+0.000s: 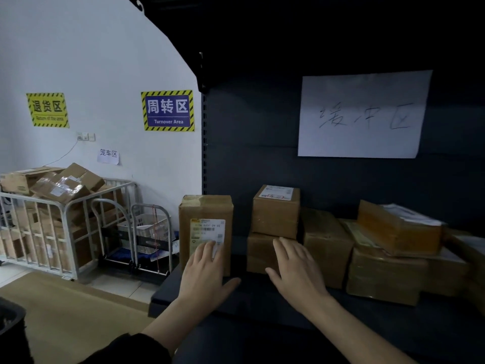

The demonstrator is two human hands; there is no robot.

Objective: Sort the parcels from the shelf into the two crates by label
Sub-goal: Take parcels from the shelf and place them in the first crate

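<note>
Several brown cardboard parcels stand on a dark shelf (249, 292). An upright parcel with a white and yellow label (206, 214) is at the shelf's left end. My left hand (204, 274) is spread flat in front of it, fingers over the label's lower part. Right of it, a small labelled parcel (275, 211) sits on top of a lower parcel (259, 254). My right hand (295, 271) is open, fingers reaching the lower parcel's front. Further right lie a tall parcel (326, 243), a big parcel (384, 274) and an orange-taped parcel (399, 227). No crates are clearly visible.
A handwritten white sheet (363, 114) hangs on the shelf's back panel. To the left, a metal cage cart (52, 227) is full of boxes, with folded trolleys and a white basket (147, 229) beside it. Wall signs (168, 110) hang above. A dark bin edge (10, 319) sits bottom left.
</note>
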